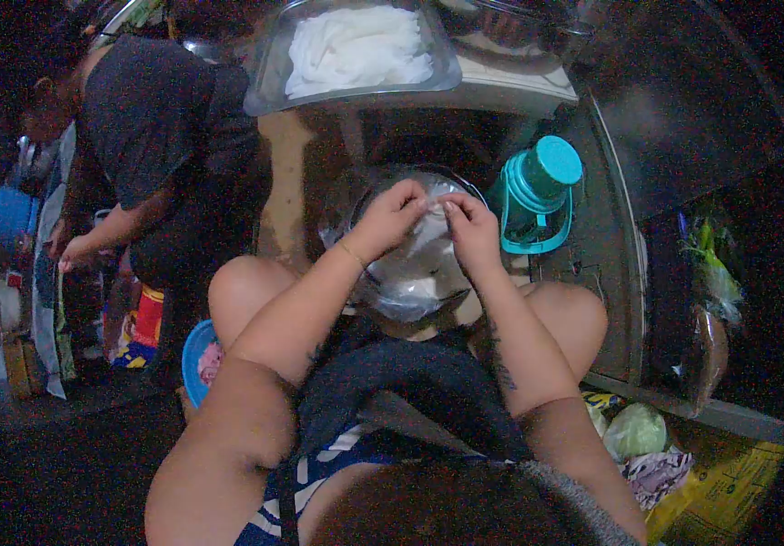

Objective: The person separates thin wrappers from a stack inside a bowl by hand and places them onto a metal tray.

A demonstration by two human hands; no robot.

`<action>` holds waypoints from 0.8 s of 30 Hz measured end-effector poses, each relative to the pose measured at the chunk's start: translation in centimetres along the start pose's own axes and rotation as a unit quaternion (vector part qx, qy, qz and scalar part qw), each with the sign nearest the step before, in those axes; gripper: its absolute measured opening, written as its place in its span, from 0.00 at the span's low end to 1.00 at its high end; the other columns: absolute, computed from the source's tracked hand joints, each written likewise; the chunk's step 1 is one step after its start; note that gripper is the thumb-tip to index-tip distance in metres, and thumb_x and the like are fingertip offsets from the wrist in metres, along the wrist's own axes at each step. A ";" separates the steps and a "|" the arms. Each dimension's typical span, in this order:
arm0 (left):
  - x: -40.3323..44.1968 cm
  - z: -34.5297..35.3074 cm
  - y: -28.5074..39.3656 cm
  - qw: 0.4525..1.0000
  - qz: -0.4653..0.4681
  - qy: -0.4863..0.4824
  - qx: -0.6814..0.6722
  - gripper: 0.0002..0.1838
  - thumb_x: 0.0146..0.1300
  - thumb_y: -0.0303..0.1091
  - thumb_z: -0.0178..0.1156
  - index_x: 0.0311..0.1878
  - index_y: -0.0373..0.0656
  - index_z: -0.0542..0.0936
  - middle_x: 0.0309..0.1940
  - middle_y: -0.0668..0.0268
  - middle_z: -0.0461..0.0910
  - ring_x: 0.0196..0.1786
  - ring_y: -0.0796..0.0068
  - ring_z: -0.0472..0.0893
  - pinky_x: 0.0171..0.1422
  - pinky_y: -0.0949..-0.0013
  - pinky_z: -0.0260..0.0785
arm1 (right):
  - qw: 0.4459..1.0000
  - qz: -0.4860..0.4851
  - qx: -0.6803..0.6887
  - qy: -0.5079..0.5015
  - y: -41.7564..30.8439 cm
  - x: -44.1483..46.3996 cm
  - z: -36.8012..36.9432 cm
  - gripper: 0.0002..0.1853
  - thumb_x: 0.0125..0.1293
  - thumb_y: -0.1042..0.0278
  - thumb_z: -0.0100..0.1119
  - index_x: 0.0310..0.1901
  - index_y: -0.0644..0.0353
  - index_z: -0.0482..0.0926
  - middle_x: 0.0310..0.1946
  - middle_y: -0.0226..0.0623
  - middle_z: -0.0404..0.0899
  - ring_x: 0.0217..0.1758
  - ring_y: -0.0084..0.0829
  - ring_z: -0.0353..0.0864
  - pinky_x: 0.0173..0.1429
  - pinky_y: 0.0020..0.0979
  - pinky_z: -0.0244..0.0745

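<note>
A clear plastic bag [415, 268] lies over a dark-rimmed round container between my knees, with something whitish showing through it. My left hand [394, 214] pinches the top of the plastic at the container's far side. Close beside it, my right hand [467, 223] pinches the same plastic, thumb against fingers. The two hands nearly touch. Just right of my right hand stands a teal jug [538, 196] with a lid and handle. Beyond my hands, a clear tray [447, 73] holds a heap of white pieces [360, 50].
A person [160, 118] in dark clothes stands at the left, hands over a counter. A blue basin [196, 364] with pink contents sits by my left knee. Bags [636, 429] and a yellow sack [729, 491] lie at lower right. A dark cabinet edge [624, 200] runs along the right.
</note>
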State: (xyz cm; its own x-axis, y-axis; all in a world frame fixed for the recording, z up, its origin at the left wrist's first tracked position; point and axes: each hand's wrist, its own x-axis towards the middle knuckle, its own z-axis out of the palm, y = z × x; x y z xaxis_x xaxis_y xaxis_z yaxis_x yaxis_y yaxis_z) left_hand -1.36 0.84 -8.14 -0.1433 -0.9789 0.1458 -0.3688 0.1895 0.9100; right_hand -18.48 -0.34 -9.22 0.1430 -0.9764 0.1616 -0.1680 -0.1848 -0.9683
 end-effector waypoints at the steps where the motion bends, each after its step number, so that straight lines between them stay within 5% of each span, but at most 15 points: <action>1: -0.1 0.0 0.2 1.000 -0.013 0.010 -0.004 0.10 0.66 0.39 0.55 0.35 0.41 0.75 0.30 0.68 0.74 0.34 0.78 0.74 0.40 0.71 0.69 | 1.000 0.007 -0.003 0.002 0.2 0.1 0.0 0.07 0.65 0.70 0.55 0.40 0.61 0.80 0.28 0.27 0.76 0.30 0.16 0.70 0.33 0.20 0.67; 8: -0.3 0.1 1.7 0.998 -0.048 0.027 -0.030 0.07 0.63 0.33 0.56 0.34 0.40 0.74 0.30 0.68 0.72 0.37 0.79 0.70 0.45 0.73 0.66 | 1.000 -0.004 -0.008 0.005 0.4 0.2 0.1 0.06 0.65 0.71 0.55 0.40 0.62 0.79 0.31 0.28 0.77 0.33 0.19 0.73 0.39 0.23 0.70; 18: 0.0 0.9 0.6 0.987 0.072 0.058 0.133 0.07 0.61 0.32 0.55 0.35 0.37 0.74 0.33 0.53 0.76 0.38 0.58 0.76 0.45 0.63 0.69 | 0.981 -0.117 -0.148 0.042 0.3 0.3 0.1 0.07 0.63 0.70 0.57 0.38 0.64 0.79 0.30 0.30 0.78 0.34 0.21 0.75 0.41 0.24 0.70; 21: -0.1 1.2 0.6 0.989 0.009 0.106 0.104 0.08 0.63 0.33 0.54 0.35 0.37 0.74 0.31 0.54 0.76 0.36 0.60 0.77 0.42 0.63 0.69 | 0.994 -0.008 -0.074 0.077 2.3 0.8 0.3 0.06 0.63 0.70 0.56 0.37 0.64 0.79 0.27 0.27 0.76 0.29 0.18 0.71 0.35 0.23 0.68; 24: -0.1 1.1 0.7 0.990 -0.094 0.103 0.017 0.09 0.63 0.34 0.54 0.35 0.37 0.74 0.30 0.57 0.77 0.34 0.64 0.77 0.41 0.64 0.69 | 0.995 0.051 -0.048 0.075 3.3 1.1 -0.2 0.10 0.61 0.66 0.55 0.36 0.65 0.79 0.33 0.45 0.81 0.35 0.41 0.80 0.44 0.36 0.74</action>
State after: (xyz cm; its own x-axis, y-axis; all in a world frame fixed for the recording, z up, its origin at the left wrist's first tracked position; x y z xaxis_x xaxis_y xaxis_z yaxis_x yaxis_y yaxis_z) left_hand -2.58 1.14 -7.93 0.1200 -0.9913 0.0548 -0.4025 0.0019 0.9154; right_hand -19.04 -2.02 -12.16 -0.0258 -0.9950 0.0966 -0.2676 -0.0862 -0.9597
